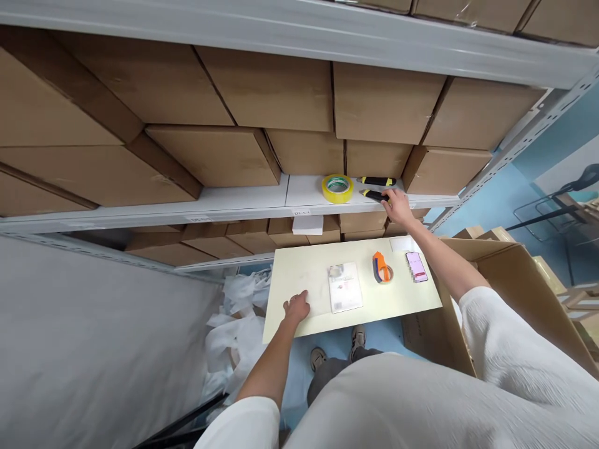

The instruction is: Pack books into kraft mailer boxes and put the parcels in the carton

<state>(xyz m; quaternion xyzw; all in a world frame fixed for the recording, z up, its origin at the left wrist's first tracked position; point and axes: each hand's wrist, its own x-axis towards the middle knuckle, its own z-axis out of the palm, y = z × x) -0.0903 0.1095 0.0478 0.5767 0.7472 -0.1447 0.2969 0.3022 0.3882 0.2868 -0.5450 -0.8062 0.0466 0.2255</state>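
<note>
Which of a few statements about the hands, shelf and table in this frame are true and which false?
1. The right hand touches a knife on the shelf. True.
2. The left hand holds the phone. False: it rests on the table, and the phone lies apart, near the far right corner.
3. The tape roll sits on the table. False: it is on the shelf, left of the knife.
4. An orange dispenser lies on the table between the packet and the phone. True.
</note>
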